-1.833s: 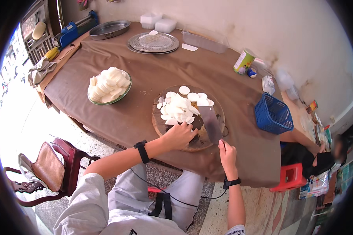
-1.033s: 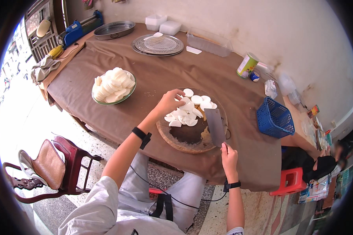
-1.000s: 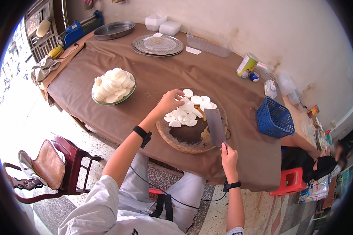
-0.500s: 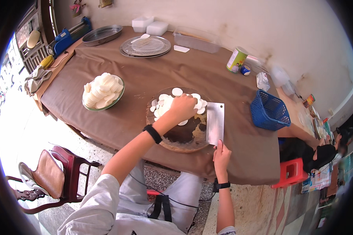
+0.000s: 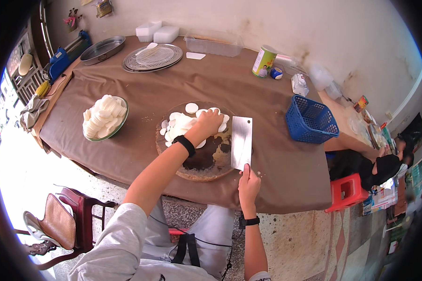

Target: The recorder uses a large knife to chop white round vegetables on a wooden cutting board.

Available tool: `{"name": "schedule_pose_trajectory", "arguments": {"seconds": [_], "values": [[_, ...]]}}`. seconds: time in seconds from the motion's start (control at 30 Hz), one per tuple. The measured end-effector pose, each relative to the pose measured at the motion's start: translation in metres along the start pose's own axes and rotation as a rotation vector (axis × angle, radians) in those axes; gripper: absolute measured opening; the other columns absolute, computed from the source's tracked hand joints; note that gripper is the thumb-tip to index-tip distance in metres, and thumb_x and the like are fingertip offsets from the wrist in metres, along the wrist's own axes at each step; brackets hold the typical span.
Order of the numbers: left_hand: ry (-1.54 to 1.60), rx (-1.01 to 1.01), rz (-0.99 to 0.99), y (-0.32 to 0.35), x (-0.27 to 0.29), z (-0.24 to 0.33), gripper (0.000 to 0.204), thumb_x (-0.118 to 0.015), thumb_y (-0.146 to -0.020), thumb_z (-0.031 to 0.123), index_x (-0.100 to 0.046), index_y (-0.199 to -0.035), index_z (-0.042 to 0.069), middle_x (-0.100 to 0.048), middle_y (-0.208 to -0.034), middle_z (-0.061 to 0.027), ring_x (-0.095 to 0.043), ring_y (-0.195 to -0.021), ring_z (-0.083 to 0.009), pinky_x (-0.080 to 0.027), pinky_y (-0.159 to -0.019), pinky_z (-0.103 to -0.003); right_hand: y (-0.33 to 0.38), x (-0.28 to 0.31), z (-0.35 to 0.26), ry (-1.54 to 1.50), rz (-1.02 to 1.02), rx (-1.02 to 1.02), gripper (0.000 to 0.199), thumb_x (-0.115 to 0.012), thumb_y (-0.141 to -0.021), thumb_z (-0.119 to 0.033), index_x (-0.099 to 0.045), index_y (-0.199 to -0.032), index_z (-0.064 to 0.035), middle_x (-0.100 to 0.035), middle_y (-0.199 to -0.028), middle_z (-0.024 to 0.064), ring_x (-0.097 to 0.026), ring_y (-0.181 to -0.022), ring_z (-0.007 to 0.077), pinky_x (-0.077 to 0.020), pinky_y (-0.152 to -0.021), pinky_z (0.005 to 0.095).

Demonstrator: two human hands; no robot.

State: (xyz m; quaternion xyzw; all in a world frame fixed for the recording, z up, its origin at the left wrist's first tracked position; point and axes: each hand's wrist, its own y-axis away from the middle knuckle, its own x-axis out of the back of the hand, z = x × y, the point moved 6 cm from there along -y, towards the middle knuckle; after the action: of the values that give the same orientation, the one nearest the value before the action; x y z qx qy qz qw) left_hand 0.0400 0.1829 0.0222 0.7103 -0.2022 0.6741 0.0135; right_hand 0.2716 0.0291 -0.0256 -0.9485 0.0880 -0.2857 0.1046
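While the brown-covered tabletop (image 5: pixel 276 180) spreads under everything, a round chopping board (image 5: pixel 204 176) lies by its near edge, a little right of the middle. Back along the far edge, toward the left corner, a perforated metal tray (image 5: pixel 174 56) lies flat. At the right edge stands a blue plastic basket (image 5: pixel 309 133) with slotted sides. Toward the left edge sits a green-rimmed bowl (image 5: pixel 122 125), heaped above its rim with pale rounds (image 5: pixel 105 114). Over the board's right rim is the cleaver (image 5: pixel 241 143), its broad face showing and its blade pointing away from the near edge. The right hand (image 5: pixel 249 187) is closed around the handle (thumb laid along it). The left hand (image 5: pixel 210 122) reaches across the board, fingers bent down onto the white slices (image 5: pixel 176 124); whether it grips any, I cannot tell. Those slices lie piled on the board's far-left part, some overlapping, a few apart.
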Motion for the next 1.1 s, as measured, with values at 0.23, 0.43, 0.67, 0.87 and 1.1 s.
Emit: {"name": "schedule_pose_trajectory", "arguments": {"seconds": [0.23, 0.43, 0.67, 0.87, 1.1], "values": [[0.007, -0.001, 0.023, 0.010, 0.023, -0.003, 0.049, -0.087, -0.075, 0.028, -0.069, -0.113, 0.003, -0.070, -0.113, -0.0145, -0.073, -0.107, -0.0326, -0.061, -0.083, -0.046, 0.000, -0.008, -0.001, -0.027, -0.015, 0.012, 0.044, -0.055, -0.113, -0.031, -0.077, -0.095, 0.0021, -0.075, -0.080, 0.0186, -0.072, -0.071, 0.0394, -0.0535, -0.067, 0.0470], [0.244, 0.022, -0.091, 0.071, 0.070, 0.032, 0.041, -0.072, -0.082, 0.040, -0.072, -0.085, 0.000, -0.076, -0.091, -0.0212, -0.074, -0.090, -0.0358, -0.059, -0.077, -0.047, 0.001, 0.001, 0.010, -0.054, -0.019, -0.006, 0.044, -0.055, -0.112, -0.030, -0.076, -0.095, 0.0035, -0.074, -0.079, 0.0214, -0.072, -0.071, 0.0409, -0.0538, -0.066, 0.0482], [0.248, 0.125, 0.172, 0.203, 0.064, 0.035, 0.059, -0.077, -0.090, 0.028, -0.059, -0.140, 0.003, -0.063, -0.132, -0.0115, -0.061, -0.116, -0.0292, -0.054, -0.088, -0.045, -0.022, -0.004, 0.006, -0.221, -0.158, -0.004, 0.054, -0.054, -0.115, -0.037, -0.071, -0.084, 0.0035, -0.051, -0.047, 0.0081, -0.051, -0.037, 0.0156, -0.0405, -0.043, 0.0341], [0.273, 0.095, 0.240, 0.248, 0.080, 0.067, 0.050, -0.078, -0.090, 0.026, -0.065, -0.133, 0.004, -0.062, -0.133, -0.0100, -0.059, -0.122, -0.0287, -0.048, -0.103, -0.044, -0.040, 0.013, -0.021, 0.016, -0.227, 0.404, 0.039, -0.064, -0.109, -0.030, -0.073, -0.085, -0.0007, -0.059, -0.055, 0.0132, -0.059, -0.045, 0.0265, -0.0436, -0.047, 0.0398], [0.217, 0.035, 0.248, 0.250, 0.070, 0.085, 0.055, -0.078, -0.091, 0.031, -0.064, -0.136, 0.003, -0.062, -0.137, -0.0132, -0.057, -0.128, -0.0296, -0.046, -0.108, -0.045, -0.043, -0.002, -0.086, 0.371, -0.419, 0.948, 0.043, -0.073, -0.101, -0.035, -0.062, -0.070, -0.0084, -0.062, -0.059, 0.0111, -0.062, -0.053, 0.0334, -0.0466, -0.049, 0.0435]]}}
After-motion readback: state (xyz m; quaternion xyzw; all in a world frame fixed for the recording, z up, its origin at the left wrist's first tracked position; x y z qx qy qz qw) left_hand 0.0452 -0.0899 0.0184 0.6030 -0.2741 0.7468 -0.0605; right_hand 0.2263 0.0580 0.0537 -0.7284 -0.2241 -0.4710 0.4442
